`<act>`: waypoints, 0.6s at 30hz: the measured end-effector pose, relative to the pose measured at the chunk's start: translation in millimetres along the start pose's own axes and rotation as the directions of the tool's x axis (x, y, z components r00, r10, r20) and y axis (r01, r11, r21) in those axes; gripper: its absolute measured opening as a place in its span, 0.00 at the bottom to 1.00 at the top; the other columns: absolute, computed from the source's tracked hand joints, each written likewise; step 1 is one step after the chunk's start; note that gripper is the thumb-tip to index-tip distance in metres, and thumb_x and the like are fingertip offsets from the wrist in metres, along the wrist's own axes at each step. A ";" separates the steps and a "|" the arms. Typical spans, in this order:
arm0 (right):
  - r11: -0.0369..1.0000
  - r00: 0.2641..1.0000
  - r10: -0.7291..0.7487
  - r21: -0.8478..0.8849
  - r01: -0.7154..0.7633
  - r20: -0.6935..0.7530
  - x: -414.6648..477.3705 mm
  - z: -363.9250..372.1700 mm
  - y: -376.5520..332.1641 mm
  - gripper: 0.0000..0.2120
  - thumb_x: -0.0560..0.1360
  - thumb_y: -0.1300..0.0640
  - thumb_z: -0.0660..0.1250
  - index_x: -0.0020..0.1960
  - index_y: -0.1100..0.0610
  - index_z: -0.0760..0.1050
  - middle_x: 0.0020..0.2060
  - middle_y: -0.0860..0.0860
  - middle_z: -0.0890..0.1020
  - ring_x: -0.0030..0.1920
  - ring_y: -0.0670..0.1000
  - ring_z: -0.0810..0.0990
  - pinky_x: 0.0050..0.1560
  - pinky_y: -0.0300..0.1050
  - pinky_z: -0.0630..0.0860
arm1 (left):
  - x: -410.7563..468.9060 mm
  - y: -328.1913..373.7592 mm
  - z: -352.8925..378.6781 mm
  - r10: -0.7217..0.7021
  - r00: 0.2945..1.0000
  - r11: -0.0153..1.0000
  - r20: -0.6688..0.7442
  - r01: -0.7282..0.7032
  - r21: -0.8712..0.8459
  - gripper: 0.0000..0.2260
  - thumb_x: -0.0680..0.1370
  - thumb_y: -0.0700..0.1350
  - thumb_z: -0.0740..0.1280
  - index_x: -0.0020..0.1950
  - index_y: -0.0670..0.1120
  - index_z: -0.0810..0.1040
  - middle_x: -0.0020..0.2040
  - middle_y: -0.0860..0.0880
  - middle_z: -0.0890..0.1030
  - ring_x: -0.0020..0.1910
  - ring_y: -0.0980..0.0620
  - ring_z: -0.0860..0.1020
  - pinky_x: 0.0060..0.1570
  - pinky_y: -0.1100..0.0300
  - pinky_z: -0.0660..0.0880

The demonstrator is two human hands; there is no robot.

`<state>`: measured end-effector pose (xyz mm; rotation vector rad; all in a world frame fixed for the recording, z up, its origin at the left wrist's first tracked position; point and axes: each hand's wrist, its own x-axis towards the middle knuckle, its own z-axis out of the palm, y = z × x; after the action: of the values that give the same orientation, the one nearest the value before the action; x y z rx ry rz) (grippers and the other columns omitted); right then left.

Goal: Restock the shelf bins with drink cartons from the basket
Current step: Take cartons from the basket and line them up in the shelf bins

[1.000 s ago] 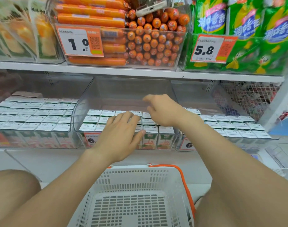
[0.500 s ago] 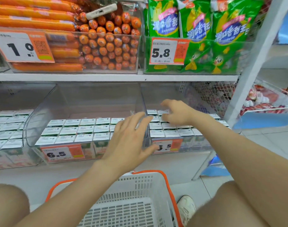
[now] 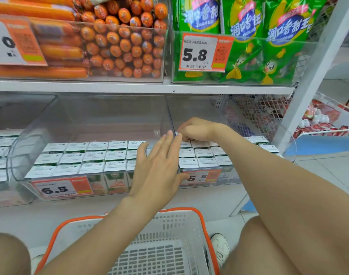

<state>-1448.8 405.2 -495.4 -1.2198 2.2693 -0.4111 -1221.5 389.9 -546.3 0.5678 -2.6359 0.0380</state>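
Observation:
Small white-topped drink cartons [image 3: 94, 155] fill the clear middle shelf bin [image 3: 21, 147] in rows, and more cartons [image 3: 205, 153] stand in the clear right bin [image 3: 197, 112]. My left hand [image 3: 157, 167] hovers with straight, spread fingers in front of the divider between the two bins, holding nothing. My right hand [image 3: 199, 129] reaches into the right bin, its fingers bent down onto the back-row cartons; a grip cannot be made out. The white basket [image 3: 181, 221] with an orange handle sits below between my knees, and its visible floor holds no cartons.
Above the cartons, one bin holds orange sausages [image 3: 118, 46] and another green snack packs [image 3: 245, 36]. A white shelf upright [image 3: 312, 76] rises at the right, beside a wire rack of red packets [image 3: 328, 124]. Orange price tags [image 3: 56, 188] hang on the bin fronts. My shoe [image 3: 220, 247] stands beside the basket.
My view and both hands have shifted right. The right hand went from the middle bin into the right bin; the left hand lifted off the middle cartons toward the divider.

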 end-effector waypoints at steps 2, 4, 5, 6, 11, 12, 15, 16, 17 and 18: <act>1.000 1.000 0.014 0.004 -0.014 0.013 -0.9 -0.9 3.3 0.13 0.65 0.48 0.65 0.41 0.57 0.77 0.39 0.51 0.75 0.41 0.54 0.69 0.46 0.52 0.67 | -0.1 3.6 0.7 -0.012 1.000 1.000 0.004 0.012 -0.016 0.46 0.71 0.61 0.79 0.82 0.43 0.65 0.80 0.40 0.68 0.77 0.45 0.72 0.70 0.35 0.67; 0.999 1.000 0.019 0.027 -0.019 0.000 -1.4 3.1 3.8 0.14 0.67 0.44 0.63 0.41 0.56 0.76 0.40 0.51 0.76 0.42 0.55 0.70 0.47 0.53 0.68 | -0.8 4.8 2.2 -0.014 1.000 0.999 0.013 0.014 -0.043 0.46 0.73 0.59 0.78 0.83 0.43 0.61 0.82 0.40 0.64 0.79 0.45 0.68 0.72 0.35 0.64; 1.000 1.000 0.015 0.022 -0.014 -0.013 -0.4 5.1 3.1 0.17 0.69 0.42 0.61 0.42 0.56 0.76 0.42 0.51 0.79 0.43 0.56 0.71 0.48 0.54 0.70 | -0.9 4.3 2.3 -0.014 1.000 0.999 0.019 0.015 -0.049 0.46 0.74 0.59 0.77 0.84 0.43 0.60 0.83 0.41 0.63 0.80 0.45 0.67 0.72 0.34 0.63; 1.000 1.000 0.008 0.008 -0.008 -0.020 0.1 7.2 1.0 0.18 0.71 0.41 0.58 0.43 0.56 0.76 0.45 0.53 0.81 0.44 0.56 0.73 0.50 0.54 0.71 | -1.4 3.2 2.7 -0.013 1.000 0.999 0.021 0.014 -0.046 0.46 0.74 0.60 0.77 0.84 0.43 0.60 0.83 0.41 0.63 0.80 0.45 0.67 0.72 0.34 0.63; 0.999 0.994 -0.039 0.017 0.041 -0.100 -4.2 16.1 2.5 0.19 0.79 0.43 0.53 0.42 0.55 0.73 0.44 0.52 0.78 0.46 0.56 0.73 0.48 0.52 0.69 | -2.7 1.4 4.5 -0.003 1.000 0.999 0.006 0.003 -0.041 0.45 0.75 0.62 0.75 0.84 0.44 0.59 0.83 0.42 0.63 0.81 0.45 0.65 0.73 0.33 0.62; 0.998 0.988 -0.063 0.023 0.066 -0.140 -7.5 16.8 7.7 0.20 0.81 0.44 0.53 0.46 0.56 0.77 0.47 0.53 0.80 0.49 0.56 0.75 0.50 0.52 0.70 | -2.8 1.4 4.3 -0.006 1.000 0.999 0.001 0.006 -0.037 0.44 0.75 0.63 0.73 0.84 0.45 0.59 0.84 0.42 0.62 0.81 0.44 0.64 0.74 0.33 0.61; 0.992 0.928 -0.118 -0.011 0.122 -0.353 -26.1 7.4 28.9 0.21 0.84 0.47 0.55 0.63 0.55 0.82 0.62 0.54 0.84 0.63 0.57 0.78 0.63 0.51 0.73 | -1.5 2.6 0.9 0.001 1.000 1.000 -0.004 -0.001 0.011 0.42 0.76 0.65 0.70 0.82 0.46 0.61 0.83 0.40 0.60 0.81 0.38 0.61 0.74 0.32 0.60; 0.992 0.898 -0.120 -0.010 0.128 -0.424 -34.6 1.1 38.6 0.22 0.82 0.47 0.55 0.63 0.54 0.83 0.62 0.53 0.84 0.65 0.56 0.79 0.67 0.51 0.73 | -0.7 4.4 0.0 0.021 1.000 1.000 -0.010 -0.021 0.021 0.41 0.75 0.64 0.70 0.82 0.45 0.62 0.83 0.39 0.60 0.81 0.37 0.60 0.74 0.32 0.60; 0.991 0.870 -0.112 0.007 0.131 -0.480 -43.1 -5.3 50.8 0.23 0.80 0.48 0.55 0.60 0.55 0.85 0.59 0.52 0.86 0.64 0.56 0.80 0.69 0.52 0.73 | 0.3 7.4 -0.3 0.055 0.998 0.998 -0.016 -0.055 0.028 0.40 0.75 0.62 0.70 0.81 0.44 0.63 0.82 0.39 0.60 0.82 0.37 0.58 0.74 0.32 0.59; 0.991 0.851 -0.102 0.018 0.129 -0.516 -52.0 -10.4 63.8 0.23 0.78 0.49 0.54 0.56 0.56 0.86 0.55 0.50 0.87 0.62 0.56 0.81 0.70 0.53 0.73 | 1.3 11.4 0.1 0.101 0.995 0.994 -0.022 -0.100 0.037 0.38 0.76 0.61 0.70 0.81 0.44 0.64 0.83 0.40 0.60 0.83 0.37 0.57 0.75 0.32 0.58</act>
<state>-1474.3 483.8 -502.5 -1.3449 2.6052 -0.9361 -1227.1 399.9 -545.1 0.4434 -2.6432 0.1221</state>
